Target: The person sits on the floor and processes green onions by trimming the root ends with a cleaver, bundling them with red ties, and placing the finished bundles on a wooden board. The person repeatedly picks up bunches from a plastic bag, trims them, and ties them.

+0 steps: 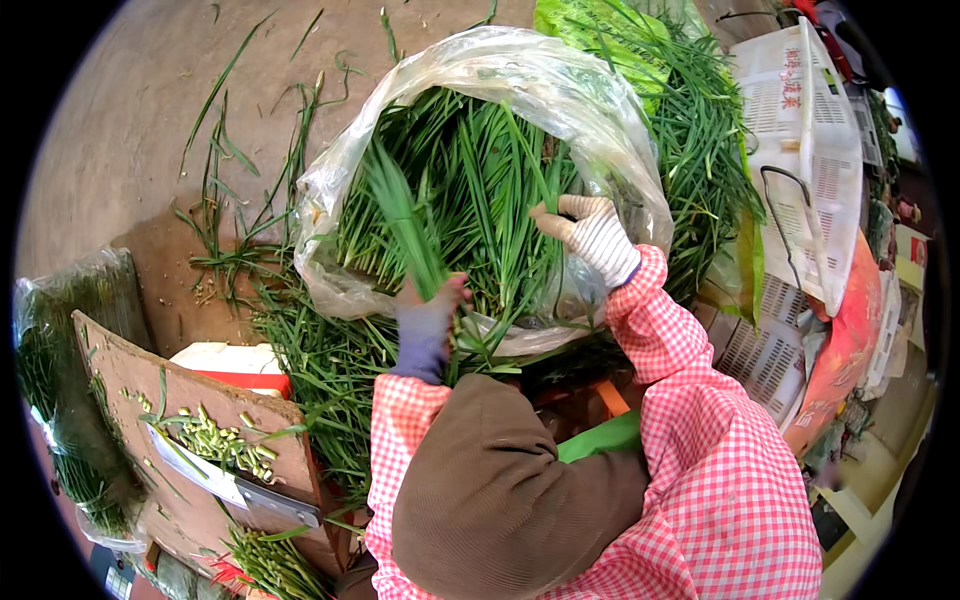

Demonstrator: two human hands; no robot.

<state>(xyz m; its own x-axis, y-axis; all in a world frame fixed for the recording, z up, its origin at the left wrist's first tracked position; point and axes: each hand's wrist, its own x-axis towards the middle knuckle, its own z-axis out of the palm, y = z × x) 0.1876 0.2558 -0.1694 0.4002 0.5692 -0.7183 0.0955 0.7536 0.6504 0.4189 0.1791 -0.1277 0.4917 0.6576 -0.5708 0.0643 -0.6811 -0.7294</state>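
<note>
Inside a large clear plastic bag (330, 200), many long green garlic chives (490, 180) lie loosely together. My left hand (425, 318), in a blurred bluish-purple glove, is closed around the lower end of a bunch of chives (398, 215), whose tops point up and away over the bag's near left part. At the right side of the opening, my right hand (592, 232) wears a white striped glove with tan fingertips. Its thumb and finger are pinched on a chive blade (528, 150) that rises from the pile.
A brown board (110, 375) at the left carries cut stem ends (230, 440) and a knife (270, 500). Plastic-wrapped greens (60, 400) lie beyond it. Loose chives (320, 380) surround the bag; more (690, 150) heap at its right. White crates (790, 100) stand far right.
</note>
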